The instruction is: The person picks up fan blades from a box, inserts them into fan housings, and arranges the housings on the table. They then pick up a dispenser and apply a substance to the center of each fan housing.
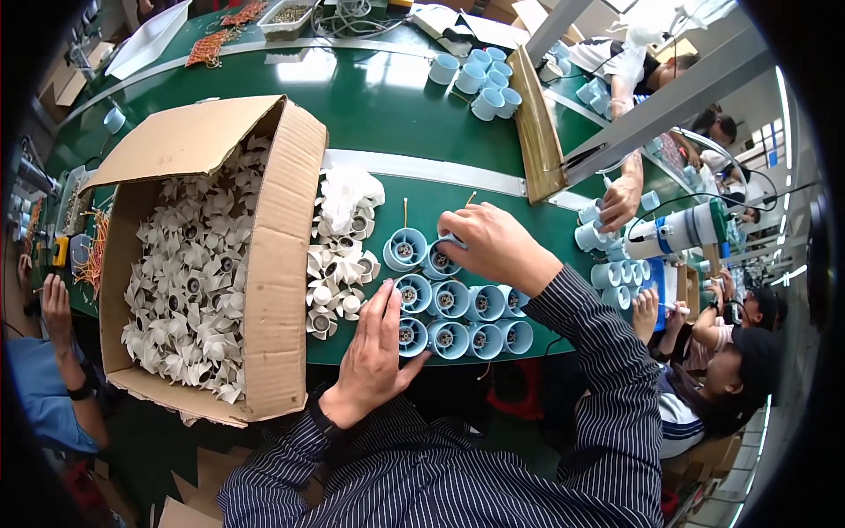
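Several light blue round fan housings (466,319) stand in rows on the green table (387,114) in front of me. My left hand (374,348) lies flat with fingers apart against the left end of the rows, touching one housing (410,335). My right hand (493,246) grips a blue housing (440,260) at the back row, next to another housing (405,249). A heap of white fan impellers (339,282) lies just left of the housings.
An open cardboard box (277,255) full of white impellers (194,282) stands at the left. More blue housings (480,75) sit at the far side beside a wooden board (537,132). Other people work at the right (731,370) and left (53,352).
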Demonstrator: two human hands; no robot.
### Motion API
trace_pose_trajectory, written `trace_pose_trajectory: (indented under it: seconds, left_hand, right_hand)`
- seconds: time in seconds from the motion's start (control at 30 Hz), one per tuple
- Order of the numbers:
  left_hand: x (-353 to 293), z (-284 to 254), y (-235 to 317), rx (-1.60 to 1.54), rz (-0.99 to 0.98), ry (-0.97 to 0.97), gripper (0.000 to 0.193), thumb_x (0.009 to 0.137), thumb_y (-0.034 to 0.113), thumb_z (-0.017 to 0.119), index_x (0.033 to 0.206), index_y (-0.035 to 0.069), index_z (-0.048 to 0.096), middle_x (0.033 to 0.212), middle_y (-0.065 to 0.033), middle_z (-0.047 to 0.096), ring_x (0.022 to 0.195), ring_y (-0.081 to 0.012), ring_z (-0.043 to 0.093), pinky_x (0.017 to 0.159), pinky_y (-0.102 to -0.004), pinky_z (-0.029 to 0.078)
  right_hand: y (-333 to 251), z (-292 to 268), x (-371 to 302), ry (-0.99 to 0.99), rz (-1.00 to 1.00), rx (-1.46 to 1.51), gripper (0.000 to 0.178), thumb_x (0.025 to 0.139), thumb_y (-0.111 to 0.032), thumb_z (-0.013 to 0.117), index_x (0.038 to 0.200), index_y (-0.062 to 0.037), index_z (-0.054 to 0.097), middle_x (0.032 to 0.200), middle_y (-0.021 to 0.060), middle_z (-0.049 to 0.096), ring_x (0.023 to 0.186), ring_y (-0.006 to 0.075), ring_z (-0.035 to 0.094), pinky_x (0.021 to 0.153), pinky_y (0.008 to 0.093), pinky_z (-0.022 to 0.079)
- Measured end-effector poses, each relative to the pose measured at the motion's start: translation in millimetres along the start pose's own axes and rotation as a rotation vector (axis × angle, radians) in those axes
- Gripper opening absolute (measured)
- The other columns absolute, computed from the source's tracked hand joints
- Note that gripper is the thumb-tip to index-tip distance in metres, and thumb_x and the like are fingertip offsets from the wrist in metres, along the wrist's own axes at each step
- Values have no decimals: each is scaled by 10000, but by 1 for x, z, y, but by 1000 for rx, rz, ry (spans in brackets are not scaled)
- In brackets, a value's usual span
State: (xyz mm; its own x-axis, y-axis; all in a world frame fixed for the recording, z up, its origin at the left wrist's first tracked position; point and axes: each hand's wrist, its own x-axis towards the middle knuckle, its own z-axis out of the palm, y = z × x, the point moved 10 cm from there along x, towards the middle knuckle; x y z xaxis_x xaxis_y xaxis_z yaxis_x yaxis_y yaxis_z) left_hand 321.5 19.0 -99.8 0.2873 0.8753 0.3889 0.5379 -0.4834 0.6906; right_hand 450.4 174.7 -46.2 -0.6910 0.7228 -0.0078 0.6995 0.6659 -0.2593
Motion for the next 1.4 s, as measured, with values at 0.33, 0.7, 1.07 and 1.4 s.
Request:
trace_pose_trajectory:
  seconds: [0.33,0.7,1.07,1.4]
  left_hand:
    - [2,-1,3,11,11,4,1104,826,206,934,1645,-118,268,1648,-366,363,1494,-527,456,1251,-564,406]
    - [2,2,1,-28,11,2,1183,798,186,957,1678,-99,220,1672,-382,353,1519,-536,433,1259,-565,396]
    - [3,0,3,-25,14,-1,1171,799,214,958,1671,-95,241,1670,-366,355,1509,-529,445,1252,-560,411]
    - [-1,-3,-2,-34,-3,7,1172,806,227,956,1674,-95,237,1670,-361,352,1514,-523,445,1253,-558,412]
  right_hand:
    - [9,-12,5,18,-83,39,161,1014,-112,660,1116,-14,737,939,167,754,984,373,722,929,473,558]
    - [-9,-13,46,0,-123,209,191,1005,-39,632,1181,-14,703,1001,151,763,1024,363,728,962,470,561]
    - [246,-55,70,316,422,-436,158,933,-50,642,1063,26,689,1020,267,756,999,442,759,884,519,621]
    - [76,-22,48,-194,160,-15,79,862,-32,696,870,7,764,908,212,786,859,399,774,822,469,627]
